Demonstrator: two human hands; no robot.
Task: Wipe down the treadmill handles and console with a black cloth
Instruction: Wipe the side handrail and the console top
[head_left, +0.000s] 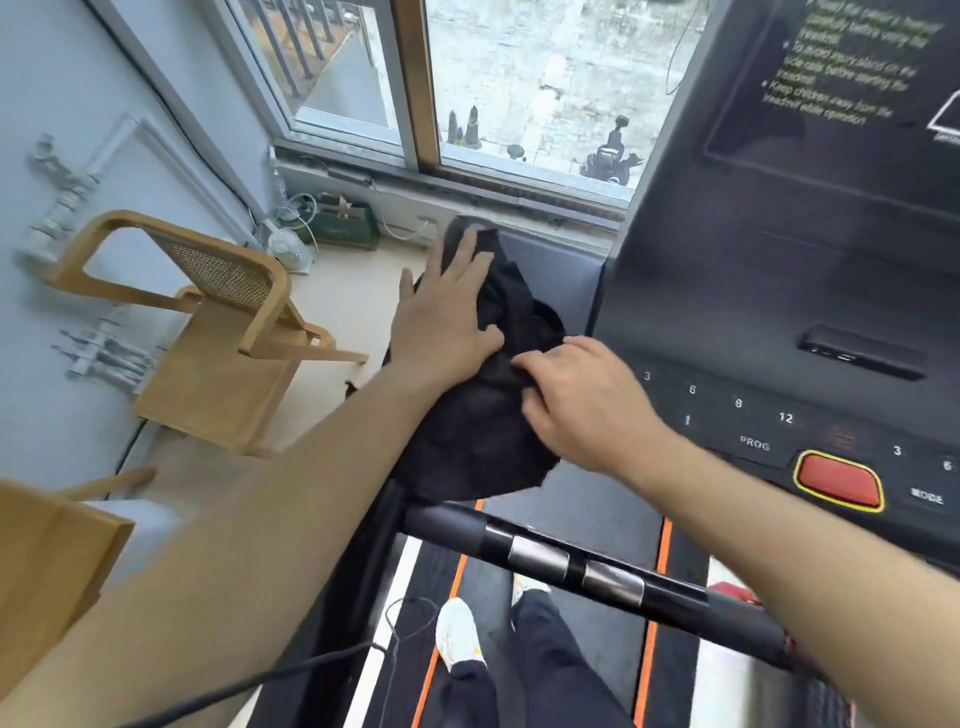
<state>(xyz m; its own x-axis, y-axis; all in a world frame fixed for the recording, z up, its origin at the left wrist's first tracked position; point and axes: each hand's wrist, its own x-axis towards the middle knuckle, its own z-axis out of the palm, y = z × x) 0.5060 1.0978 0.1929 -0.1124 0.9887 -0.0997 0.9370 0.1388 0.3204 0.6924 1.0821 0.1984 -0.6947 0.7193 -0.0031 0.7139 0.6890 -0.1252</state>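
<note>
A crumpled black cloth (483, 415) lies over the left end of the treadmill console (810, 291), covering the left handle there. My left hand (447, 317) rests flat on the cloth's upper left part, fingers spread and pointing away from me. My right hand (582, 405) pinches the cloth's right side with curled fingers, just left of the number keys. A black crossbar handle (571, 564) with two silver sensor plates runs below both arms. The console shows a dark screen with white text and a red stop button (839, 480).
A wooden chair with a cane back (218, 322) stands to the left, and another wooden piece (57, 551) sits at the lower left. A window (467, 93) is ahead. My legs and a white shoe (460, 634) stand on the treadmill belt. A black cable (291, 675) trails below.
</note>
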